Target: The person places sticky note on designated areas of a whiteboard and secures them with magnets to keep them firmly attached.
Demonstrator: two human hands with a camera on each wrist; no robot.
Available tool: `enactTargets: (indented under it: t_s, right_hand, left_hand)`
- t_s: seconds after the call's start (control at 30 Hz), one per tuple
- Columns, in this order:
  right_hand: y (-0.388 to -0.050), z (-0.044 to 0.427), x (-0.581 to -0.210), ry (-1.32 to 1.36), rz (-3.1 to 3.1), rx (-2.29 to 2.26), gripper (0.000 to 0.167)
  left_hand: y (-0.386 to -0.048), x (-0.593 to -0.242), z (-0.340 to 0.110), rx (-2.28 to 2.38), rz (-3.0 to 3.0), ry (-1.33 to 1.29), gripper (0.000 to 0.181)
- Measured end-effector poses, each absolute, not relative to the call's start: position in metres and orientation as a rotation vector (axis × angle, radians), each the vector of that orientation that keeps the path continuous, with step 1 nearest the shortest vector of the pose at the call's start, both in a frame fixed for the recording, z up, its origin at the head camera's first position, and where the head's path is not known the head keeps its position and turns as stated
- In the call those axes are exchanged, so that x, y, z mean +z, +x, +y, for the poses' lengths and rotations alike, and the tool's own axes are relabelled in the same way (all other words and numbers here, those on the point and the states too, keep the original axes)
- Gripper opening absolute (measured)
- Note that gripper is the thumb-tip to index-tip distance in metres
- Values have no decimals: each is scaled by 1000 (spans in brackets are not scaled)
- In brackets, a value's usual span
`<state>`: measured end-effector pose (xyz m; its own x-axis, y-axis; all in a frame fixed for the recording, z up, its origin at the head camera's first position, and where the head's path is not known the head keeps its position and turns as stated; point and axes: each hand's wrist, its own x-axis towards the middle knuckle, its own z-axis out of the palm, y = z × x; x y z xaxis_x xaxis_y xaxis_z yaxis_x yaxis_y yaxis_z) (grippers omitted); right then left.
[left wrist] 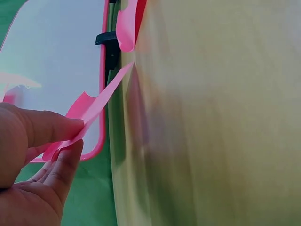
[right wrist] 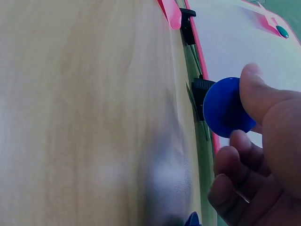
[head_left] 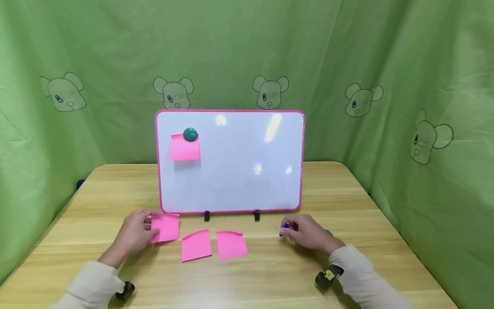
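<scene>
Between thumb and fingers my left hand [head_left: 135,231] pinches a pink sticky note [head_left: 168,228]; in the left wrist view the note [left wrist: 101,104] is lifted off the table and tilted, its near edge curled. On the right, my right hand [head_left: 308,232] pinches a round blue magnet [right wrist: 225,109] by its edge, above the table. Two more pink sticky notes lie side by side, a left one [head_left: 197,246] and a right one [head_left: 232,246]. Upright behind them stands a whiteboard [head_left: 231,180], where a green magnet [head_left: 190,134] holds another pink note [head_left: 185,151].
Two black clip feet, left [head_left: 207,216] and right [head_left: 257,215], support the board on the wooden table [head_left: 262,283]. Something green [head_left: 329,232] shows partly behind my right wrist. Another blue round object [right wrist: 192,219] sits at the right wrist view's bottom edge. Green curtains [head_left: 231,43] surround the table.
</scene>
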<state>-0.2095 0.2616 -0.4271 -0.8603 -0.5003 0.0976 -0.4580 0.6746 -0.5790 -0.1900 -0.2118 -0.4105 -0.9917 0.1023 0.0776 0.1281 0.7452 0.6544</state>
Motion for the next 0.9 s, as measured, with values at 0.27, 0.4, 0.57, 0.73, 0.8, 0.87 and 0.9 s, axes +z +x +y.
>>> enactTargets:
  t_s: [0.27, 0.4, 0.57, 0.73, 0.8, 0.87, 0.9]
  right_hand:
    - [-213, 261, -425, -845, 2934, -926, 12]
    - [-214, 261, -423, -849, 2972, -924, 12]
    - [-216, 261, -419, -761, 2953, -918, 12]
    - [-219, 261, -417, -692, 2917, -917, 9]
    - [-221, 262, -417, -695, 2912, -921, 8]
    - [-222, 262, -416, -710, 2913, -928, 7]
    - [-223, 263, -416, -721, 2916, -929, 7]
  left_hand:
    - [-195, -407, -211, -1117, -2865, -220, 44]
    - [-197, -404, -209, -1116, -2847, -242, 44]
    - [-198, -400, -206, -1121, -2832, -266, 44]
    - [-203, -398, -202, -1106, -2819, -287, 43]
    - [-204, -397, -201, -1110, -2815, -290, 38]
    - [-205, -396, -199, -1120, -2817, -284, 31]
    - [-206, -395, -199, -1122, -2815, -285, 28]
